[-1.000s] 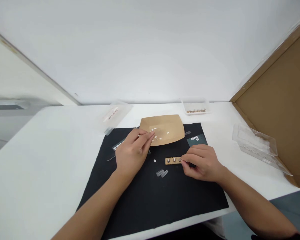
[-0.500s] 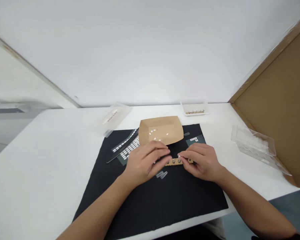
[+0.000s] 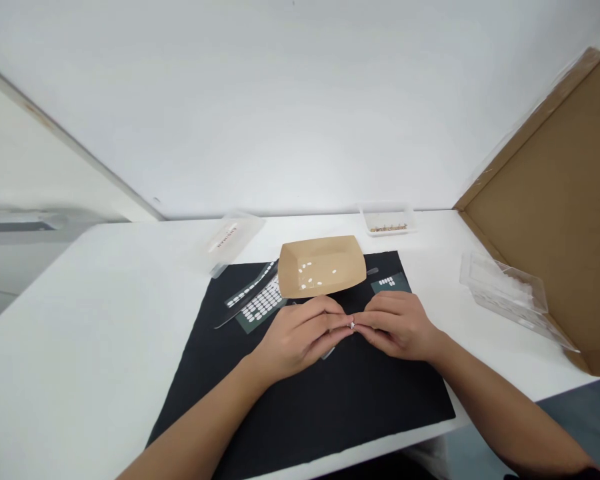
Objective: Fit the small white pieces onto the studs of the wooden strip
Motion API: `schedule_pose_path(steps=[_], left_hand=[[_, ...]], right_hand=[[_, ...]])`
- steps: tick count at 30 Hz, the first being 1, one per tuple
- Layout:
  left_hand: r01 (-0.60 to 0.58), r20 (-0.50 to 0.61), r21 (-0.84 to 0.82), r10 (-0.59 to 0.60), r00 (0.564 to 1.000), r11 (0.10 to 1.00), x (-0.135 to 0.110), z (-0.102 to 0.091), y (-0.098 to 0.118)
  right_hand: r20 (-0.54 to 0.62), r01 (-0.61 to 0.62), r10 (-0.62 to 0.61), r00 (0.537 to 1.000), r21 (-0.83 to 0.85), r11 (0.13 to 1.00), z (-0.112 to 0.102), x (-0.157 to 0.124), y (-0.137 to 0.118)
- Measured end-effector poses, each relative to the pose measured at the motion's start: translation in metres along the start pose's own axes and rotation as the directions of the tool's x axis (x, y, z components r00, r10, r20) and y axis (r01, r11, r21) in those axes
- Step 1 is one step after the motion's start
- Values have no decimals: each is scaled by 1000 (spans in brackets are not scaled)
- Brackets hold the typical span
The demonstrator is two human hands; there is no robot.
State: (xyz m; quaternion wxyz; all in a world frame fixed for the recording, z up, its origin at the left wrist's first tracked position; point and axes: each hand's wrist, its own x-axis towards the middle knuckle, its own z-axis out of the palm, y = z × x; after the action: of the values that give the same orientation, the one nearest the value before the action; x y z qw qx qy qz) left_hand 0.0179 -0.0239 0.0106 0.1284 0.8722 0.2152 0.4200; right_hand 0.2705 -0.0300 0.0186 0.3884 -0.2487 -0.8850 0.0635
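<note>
My left hand (image 3: 300, 333) and my right hand (image 3: 397, 327) meet fingertip to fingertip over the black mat (image 3: 305, 407), just in front of the brown paper tray (image 3: 323, 270). Both hands are closed in a pinch. Between the fingertips shows a tiny pale, shiny piece (image 3: 352, 325); what it is cannot be made out. The small brown strip with metal studs seen earlier lies hidden under the hands. The tray holds several small white oval pieces.
A dark sheet of white ovals (image 3: 260, 305) and a thin dark tool (image 3: 245, 301) lie left of the tray, a smaller dark sheet (image 3: 390, 283) right of it. Clear plastic containers stand at back left (image 3: 230, 240), back centre (image 3: 387, 220) and right (image 3: 510, 293). A cardboard panel (image 3: 555, 207) walls the right side.
My left hand came back from the paper tray to the mat's middle and met my right hand. The hands now cover the studded strip.
</note>
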Motion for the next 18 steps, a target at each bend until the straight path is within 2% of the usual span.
schedule_pose_path(steps=[10,18], left_hand=[[15,-20,70,-14,1000,997,-3,8,-1],[0,-38,124,5,999,992,-4,9,-2]], right_hand=[[45,-64,62,997,49,997,2,-1,4],[42,-237,233,972,174,956,4,-1,3]])
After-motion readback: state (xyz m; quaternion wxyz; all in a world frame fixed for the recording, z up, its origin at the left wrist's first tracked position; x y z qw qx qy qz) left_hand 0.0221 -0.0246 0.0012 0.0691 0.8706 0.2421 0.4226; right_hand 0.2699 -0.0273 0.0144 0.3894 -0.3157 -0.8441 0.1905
